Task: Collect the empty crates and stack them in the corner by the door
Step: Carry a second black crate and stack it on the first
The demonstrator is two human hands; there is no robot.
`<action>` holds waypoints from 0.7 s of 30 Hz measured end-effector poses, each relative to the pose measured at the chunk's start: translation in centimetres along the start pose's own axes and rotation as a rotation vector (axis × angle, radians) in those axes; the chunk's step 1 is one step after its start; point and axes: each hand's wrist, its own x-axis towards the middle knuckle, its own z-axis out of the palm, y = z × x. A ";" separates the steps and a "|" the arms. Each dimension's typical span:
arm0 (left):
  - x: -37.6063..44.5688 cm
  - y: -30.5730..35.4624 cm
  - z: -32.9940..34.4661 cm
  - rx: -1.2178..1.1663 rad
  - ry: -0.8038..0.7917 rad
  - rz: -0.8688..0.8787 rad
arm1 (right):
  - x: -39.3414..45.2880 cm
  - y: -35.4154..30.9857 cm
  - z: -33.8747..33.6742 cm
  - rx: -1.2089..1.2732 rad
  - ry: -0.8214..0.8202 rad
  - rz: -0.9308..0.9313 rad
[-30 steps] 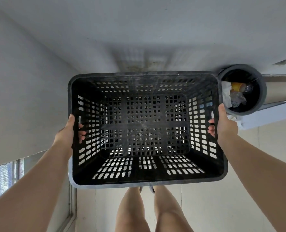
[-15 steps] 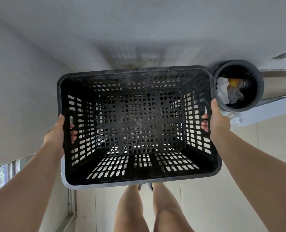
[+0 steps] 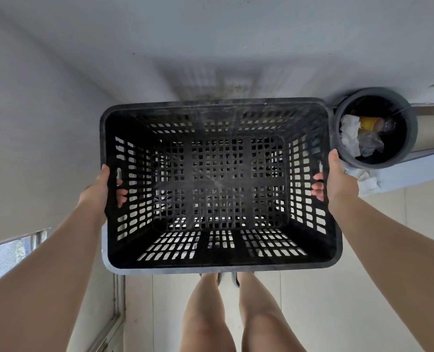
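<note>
The left hand (image 3: 96, 191) is gripping the left short wall of the black crate (image 3: 221, 260), thumb lying along the outside rim and fingertips curling in through the handle slot. The right hand (image 3: 337, 181) is doing the same on the right wall, fingertips showing inside. Between them, the crate is filling the centre of the frame, held out ahead of the person's bare legs (image 3: 236, 313) at lower centre.

Compared with half a second ago, the crate and both hands are sitting a little further right in the frame and slightly lower, and the bin is likewise appearing lower at the right edge.

The crate is a rectangular moulded plastic box, its walls and floor pierced with a grid of small slots, its rim smooth, scuffed and dusty. It is empty. Just beside its upper right corner, a round dark bin (image 3: 411, 128) is holding crumpled white paper and a yellow cup. Pale plain walls are meeting at upper left; tiled floor (image 3: 363, 301) is showing below.
</note>
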 end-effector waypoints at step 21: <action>-1.2 0.3 0.3 0.022 -0.137 0.028 | 0.8 -0.1 -0.4 -0.015 -0.060 0.029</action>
